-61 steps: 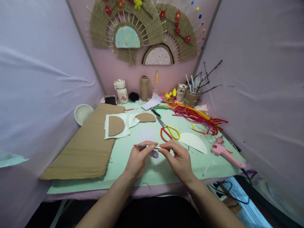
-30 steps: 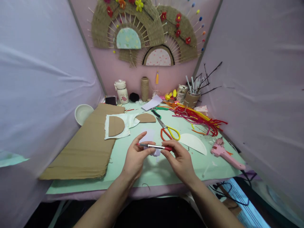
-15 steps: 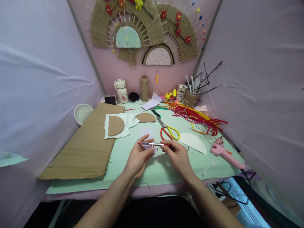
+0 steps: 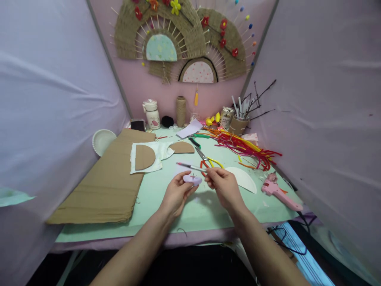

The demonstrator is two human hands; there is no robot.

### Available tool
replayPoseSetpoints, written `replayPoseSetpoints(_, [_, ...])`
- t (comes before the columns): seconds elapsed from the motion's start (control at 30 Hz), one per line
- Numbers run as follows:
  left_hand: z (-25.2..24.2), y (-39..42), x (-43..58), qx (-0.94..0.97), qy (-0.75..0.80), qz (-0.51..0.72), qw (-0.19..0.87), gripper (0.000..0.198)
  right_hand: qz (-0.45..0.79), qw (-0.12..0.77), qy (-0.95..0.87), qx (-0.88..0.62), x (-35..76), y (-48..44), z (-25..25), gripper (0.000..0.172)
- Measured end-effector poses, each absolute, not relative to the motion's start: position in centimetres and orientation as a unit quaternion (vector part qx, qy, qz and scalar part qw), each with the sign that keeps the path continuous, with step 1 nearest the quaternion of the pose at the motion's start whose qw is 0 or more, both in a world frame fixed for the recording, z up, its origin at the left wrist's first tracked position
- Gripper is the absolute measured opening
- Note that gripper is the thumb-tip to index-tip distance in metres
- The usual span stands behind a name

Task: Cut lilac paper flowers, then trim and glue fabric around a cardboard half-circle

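Between the fingers of my left hand is a small curled piece of pale lilac paper. My right hand grips a pen near one end; its pinkish-red other end points left, above the lilac piece and apart from it. Just beyond my right hand lie scissors with one red and one yellow handle, partly hidden by the pen and hand. To their right a white half-circle rests flat on the table.
A large cardboard sheet covers the left side, with a cardboard half-circle on white cloth beside it. Colourful pipe cleaners and a pink glue gun lie at right. A bottle and twine spool stand behind.
The pen has lifted away from the lilac paper, and my right hand has shifted its hold. The paper now shows curled in my left hand's fingers.
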State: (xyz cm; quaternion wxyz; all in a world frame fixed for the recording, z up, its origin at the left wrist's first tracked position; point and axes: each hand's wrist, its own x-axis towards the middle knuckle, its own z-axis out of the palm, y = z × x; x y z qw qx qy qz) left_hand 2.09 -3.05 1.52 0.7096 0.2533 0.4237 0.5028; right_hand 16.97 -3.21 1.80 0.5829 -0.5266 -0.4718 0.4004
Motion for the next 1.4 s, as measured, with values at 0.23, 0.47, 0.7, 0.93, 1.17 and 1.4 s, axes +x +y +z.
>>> replayPoseSetpoints(0.23, [0.7, -2.0, 1.7, 0.249, 0.436, 0.517, 0.694, 0.031, 0.142, 0.570, -0.454, -0.670, 23.3, 1.8, 2.7, 0.025])
replayPoseSetpoints(0.47, [1.2, -1.6, 1.3, 0.269, 0.430, 0.526, 0.683, 0.031, 0.102, 0.444, -0.469, -0.757, 25.7, 2.8, 2.0, 0.017])
replayPoseSetpoints(0.7, [1.4, -1.7, 2.4, 0.312, 0.416, 0.538, 0.664, 0.031, 0.231, 0.413, -0.643, -0.602, 17.6, -0.9, 2.4, 0.021])
replayPoseSetpoints(0.93, [0.6, -1.6, 2.6, 0.385, 0.415, 0.539, 0.623, 0.032, 0.257, 0.464, -0.647, -0.548, 14.8, -1.2, 0.7, 0.016])
replayPoseSetpoints(1.17, [0.8, -0.9, 1.5, 0.580, 0.433, 0.524, 0.449, 0.010, 0.274, 0.479, -0.630, -0.547, 15.1, -1.3, 0.4, 0.013])
replayPoseSetpoints(1.4, [0.8, -1.1, 1.6, 0.558, 0.446, 0.545, 0.439, 0.006, 0.301, 0.516, -0.577, -0.557, 14.7, -1.7, 1.0, 0.017])
